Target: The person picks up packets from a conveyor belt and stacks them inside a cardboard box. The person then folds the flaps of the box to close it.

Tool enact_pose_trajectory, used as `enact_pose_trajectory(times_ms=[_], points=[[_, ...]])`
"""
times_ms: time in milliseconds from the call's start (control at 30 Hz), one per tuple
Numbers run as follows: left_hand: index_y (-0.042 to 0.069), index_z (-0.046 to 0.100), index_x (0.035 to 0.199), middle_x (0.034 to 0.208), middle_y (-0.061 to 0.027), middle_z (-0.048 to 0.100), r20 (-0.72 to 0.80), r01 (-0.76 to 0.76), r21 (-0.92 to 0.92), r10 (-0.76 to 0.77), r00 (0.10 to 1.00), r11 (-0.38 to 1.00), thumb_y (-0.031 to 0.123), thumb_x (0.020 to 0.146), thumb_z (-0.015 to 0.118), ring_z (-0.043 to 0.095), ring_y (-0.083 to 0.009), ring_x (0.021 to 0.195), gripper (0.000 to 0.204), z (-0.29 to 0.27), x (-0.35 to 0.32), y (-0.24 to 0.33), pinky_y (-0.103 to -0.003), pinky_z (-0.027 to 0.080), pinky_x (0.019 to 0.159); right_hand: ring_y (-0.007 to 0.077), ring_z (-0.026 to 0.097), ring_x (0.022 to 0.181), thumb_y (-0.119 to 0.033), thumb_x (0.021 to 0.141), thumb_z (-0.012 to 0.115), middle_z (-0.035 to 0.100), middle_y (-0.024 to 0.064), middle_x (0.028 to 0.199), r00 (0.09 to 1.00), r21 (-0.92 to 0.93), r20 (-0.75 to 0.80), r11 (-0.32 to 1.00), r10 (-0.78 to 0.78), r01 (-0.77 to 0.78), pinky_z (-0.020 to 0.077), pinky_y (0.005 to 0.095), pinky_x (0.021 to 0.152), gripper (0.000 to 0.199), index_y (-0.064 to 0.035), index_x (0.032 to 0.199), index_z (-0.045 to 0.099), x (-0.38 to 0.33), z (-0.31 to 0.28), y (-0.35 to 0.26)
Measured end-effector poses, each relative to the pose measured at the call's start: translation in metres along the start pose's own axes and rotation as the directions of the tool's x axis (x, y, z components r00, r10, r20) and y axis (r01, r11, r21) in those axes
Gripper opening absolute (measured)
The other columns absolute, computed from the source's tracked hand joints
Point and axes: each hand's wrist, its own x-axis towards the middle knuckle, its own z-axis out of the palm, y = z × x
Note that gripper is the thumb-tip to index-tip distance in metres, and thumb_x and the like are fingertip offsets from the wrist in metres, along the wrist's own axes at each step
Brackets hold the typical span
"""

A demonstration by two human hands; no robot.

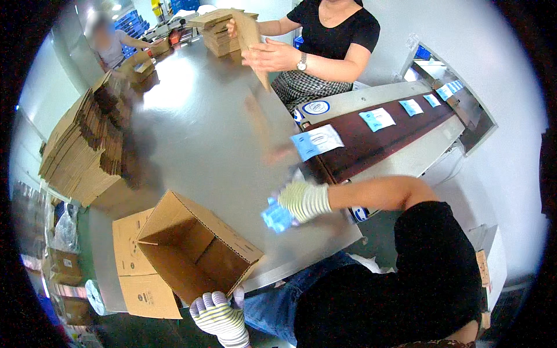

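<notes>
My right hand [303,200], in a striped knit glove, is closed around some blue and white packets [277,216] above the metal table, slightly blurred. How many it holds I cannot tell. My left hand [220,318], gloved alike, grips the near rim of an open cardboard box [200,243], fingers over the edge and thumb at the corner. The box tilts toward me with its flaps [148,293] spread out; the inside that shows has no packets in it. Close to my right hand, a blue and white packet [317,142] lies at the end of the brown conveyor belt [377,139].
Further packets [377,119] lie along the belt. Stacks of flattened cartons [87,145] stand on the table's left side. Across the metal table [203,127], a person's hands [272,55] hold a piece of cardboard [250,40] beside a carton stack [220,37]. Another person [110,46] works at far left.
</notes>
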Motion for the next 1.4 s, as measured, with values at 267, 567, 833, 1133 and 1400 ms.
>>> enact_pose_trajectory(times_ms=[267, 567, 833, 1133, 1400], points=[[0.012, 0.042, 0.063, 0.059, -0.0065, 0.043, -0.011, 0.014, -0.003, -0.014, 1.000, 1.000, 0.058, 0.085, 0.052, 0.050, -0.0272, 0.060, 0.052, -0.004, -0.001, 0.006, -0.040, 0.040, 0.063, 0.0271, 0.060, 0.092, -0.036, 0.078, 0.067, 0.064, 0.0083, 0.098, 0.896, 0.541, -0.431, 0.826, 0.109, 0.160, 0.0457, 0.0382, 0.088, 0.051, -0.0016, 0.114, 0.056, -0.017, 0.100, -0.019], [0.012, 0.049, 0.070, 0.064, -0.0050, 0.049, 0.080, -0.049, -0.063, 0.054, 0.995, 0.997, 0.046, 0.079, 0.062, 0.053, -0.0241, 0.063, 0.038, -0.022, 0.002, 0.021, -0.039, 0.042, 0.067, 0.0191, 0.056, 0.109, -0.028, 0.076, 0.072, 0.062, 0.0032, 0.115, 0.902, 0.798, -0.369, -0.421, 0.224, 0.431, 0.0433, 0.0354, 0.097, 0.052, -0.0090, 0.121, 0.056, -0.002, -0.016, -0.033], [0.015, 0.045, 0.070, 0.063, -0.0010, 0.044, 0.129, -0.144, 0.029, 0.140, 0.982, 0.989, 0.024, 0.077, 0.059, 0.049, -0.0180, 0.058, 0.018, -0.037, 0.009, 0.055, -0.035, 0.041, 0.064, 0.0281, 0.062, 0.094, -0.031, 0.071, 0.069, 0.063, 0.0124, 0.098, 0.881, 0.074, -0.220, 0.893, -0.419, 0.444, 0.0492, 0.0379, 0.078, 0.053, -0.0033, 0.114, 0.054, 0.002, -0.139, -0.118], [0.015, 0.051, 0.074, 0.068, -0.0007, 0.047, 0.258, -0.183, 0.035, 0.168, 0.951, 0.982, 0.019, 0.080, 0.051, 0.050, -0.0176, 0.063, 0.008, -0.042, -0.024, 0.095, -0.037, 0.043, 0.081, 0.0313, 0.064, 0.096, -0.023, 0.082, 0.059, 0.065, 0.0183, 0.110, 0.714, -0.240, 0.391, 0.685, -0.580, 0.688, 0.0527, 0.0445, 0.078, 0.025, -0.0097, 0.101, 0.071, 0.041, -0.058, -0.147], [0.014, 0.050, 0.073, 0.069, -0.0017, 0.048, 0.196, -0.156, -0.013, 0.155, 0.968, 0.988, 0.019, 0.078, 0.052, 0.051, -0.0183, 0.064, 0.007, -0.035, -0.027, 0.093, -0.039, 0.045, 0.080, 0.0264, 0.067, 0.091, -0.024, 0.083, 0.059, 0.069, 0.0085, 0.104, 0.724, -0.272, 0.402, 0.682, -0.560, 0.679, 0.0548, 0.0403, 0.074, 0.024, -0.0146, 0.100, 0.073, 0.051, -0.020, -0.166]])
